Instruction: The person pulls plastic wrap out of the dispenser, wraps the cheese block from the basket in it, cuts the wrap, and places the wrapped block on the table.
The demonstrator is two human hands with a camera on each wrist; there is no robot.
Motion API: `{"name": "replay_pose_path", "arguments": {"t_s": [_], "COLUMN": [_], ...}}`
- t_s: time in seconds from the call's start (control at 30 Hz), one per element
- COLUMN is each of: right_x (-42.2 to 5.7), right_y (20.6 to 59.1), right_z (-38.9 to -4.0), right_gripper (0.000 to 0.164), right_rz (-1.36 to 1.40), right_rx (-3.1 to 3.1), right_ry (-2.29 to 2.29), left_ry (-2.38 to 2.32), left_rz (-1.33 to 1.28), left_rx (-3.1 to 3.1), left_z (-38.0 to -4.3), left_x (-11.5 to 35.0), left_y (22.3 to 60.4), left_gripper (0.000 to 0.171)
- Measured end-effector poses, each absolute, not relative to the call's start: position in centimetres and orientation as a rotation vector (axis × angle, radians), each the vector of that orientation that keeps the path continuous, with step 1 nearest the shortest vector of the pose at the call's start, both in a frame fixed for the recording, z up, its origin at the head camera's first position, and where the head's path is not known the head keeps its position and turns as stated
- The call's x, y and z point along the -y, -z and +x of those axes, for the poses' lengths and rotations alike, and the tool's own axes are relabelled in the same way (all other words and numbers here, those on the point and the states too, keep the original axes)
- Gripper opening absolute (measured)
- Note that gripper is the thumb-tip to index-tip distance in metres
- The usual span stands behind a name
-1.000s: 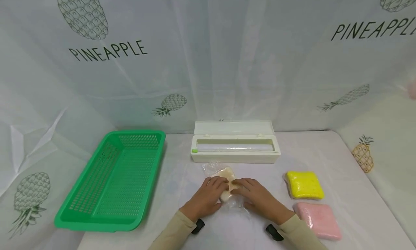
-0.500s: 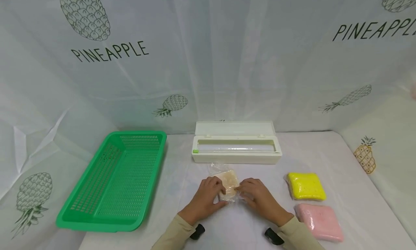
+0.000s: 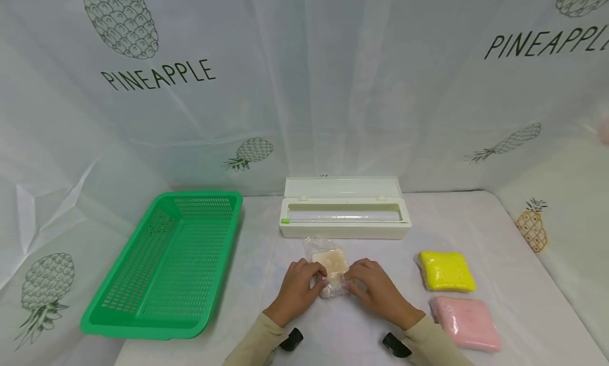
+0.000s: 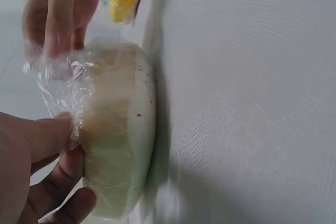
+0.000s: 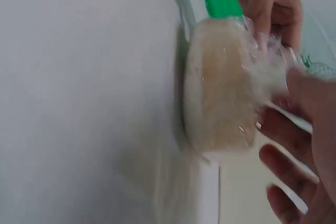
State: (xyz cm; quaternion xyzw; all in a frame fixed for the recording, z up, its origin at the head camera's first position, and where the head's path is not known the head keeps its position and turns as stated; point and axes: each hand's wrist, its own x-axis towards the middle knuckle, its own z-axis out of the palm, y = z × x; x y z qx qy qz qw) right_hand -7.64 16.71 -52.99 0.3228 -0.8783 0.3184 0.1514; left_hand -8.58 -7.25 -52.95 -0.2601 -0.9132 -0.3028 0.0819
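Observation:
A cream-coloured slab [image 3: 333,261] lies on the table in front of the person, with clear cling film [image 4: 65,85] around it. Some film sticks out past its far left corner. At the near left side, my left hand [image 3: 297,289] pinches gathered film between thumb and fingers. My right hand [image 3: 376,292] pinches the film at the near right side, its other fingers loosely bent. Both wrist views show the film bunched and lifted along the slab's near face, between the two hands. Part of the slab's near edge is hidden by film and fingers.
Behind the slab stands a white dispenser box [image 3: 344,232], lid raised, holding a cling film roll [image 3: 344,216]. A green basket [image 3: 223,271] is on the left. A yellow wrapped block [image 3: 446,271] and a pink wrapped block [image 3: 466,323] lie on the right.
Both hands have drawn back from over the slab to its near corners. Film that lay spread toward the near side is now gathered up against the slab, and more of its top shows.

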Motion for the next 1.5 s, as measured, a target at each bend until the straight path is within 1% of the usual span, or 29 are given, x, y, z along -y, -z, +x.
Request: {"name": "replay_pose_path", "arguments": {"t_s": [0.07,0.17,0.27,0.33,0.4,0.47,0.6,0.7,0.8,0.9,1.0,1.1,1.2,1.33,1.5], "right_x": [-16.1,-15.4,-14.8,-14.6,-14.5,-14.5,-14.9,-15.2,-15.4,-15.5,-15.4,-15.3,-15.3,-15.1,-14.7], "right_y": [53.1,53.3,53.5,53.6,53.7,53.6,53.0,52.7,52.7,53.1,53.5,53.4,53.1,52.8,53.2], "right_z": [-7.9,-8.2,-8.5,-8.8,-8.9,-8.9,-8.4,-7.8,-7.5,-7.4,-7.5,-7.2,-6.3,-4.8,-3.9], "right_gripper": [0.022,0.022,0.028,0.035,0.038,0.04,0.038,0.042,0.052,0.052,0.048,0.039,0.032,0.028,0.022], "right_rz": [0.858,0.765,0.721,0.727,0.762,0.816,0.946,1.009,1.022,1.01,0.998,1.006,1.026,1.048,1.044], "right_rx": [2.492,2.477,2.478,2.466,2.441,2.41,2.355,2.373,2.438,2.484,2.488,2.471,2.445,2.423,2.469], "right_ry": [-0.901,-0.872,-0.794,-0.725,-0.655,-0.597,-0.499,-0.417,-0.329,-0.284,-0.277,-0.281,-0.303,-0.358,-0.332], "left_ry": [0.893,0.809,0.626,0.489,0.401,0.347,0.234,0.116,0.04,-0.001,-0.016,-0.017,0.056,0.182,0.165], "left_rz": [-0.751,-0.768,-0.84,-0.892,-0.918,-0.936,-0.961,-0.974,-0.967,-0.96,-0.971,-0.992,-1.03,-1.099,-1.129], "left_rx": [2.737,2.714,2.665,2.628,2.63,2.647,2.673,2.669,2.656,2.641,2.633,2.631,2.637,2.648,2.683], "left_z": [-8.5,-8.3,-8.2,-8.1,-8.0,-7.8,-7.5,-7.2,-7.2,-7.3,-7.4,-7.2,-6.6,-5.6,-5.1], "left_x": [7.1,6.9,6.9,7.0,7.1,7.1,7.1,7.1,7.1,6.9,6.8,6.9,7.4,8.0,8.2], "left_y": [52.8,52.7,52.9,53.0,52.9,52.8,52.5,52.4,52.5,52.6,52.6,52.6,52.3,51.9,52.2], "left_gripper": [0.018,0.02,0.015,0.01,0.009,0.014,0.036,0.043,0.037,0.026,0.017,0.012,0.01,0.007,0.007]}}
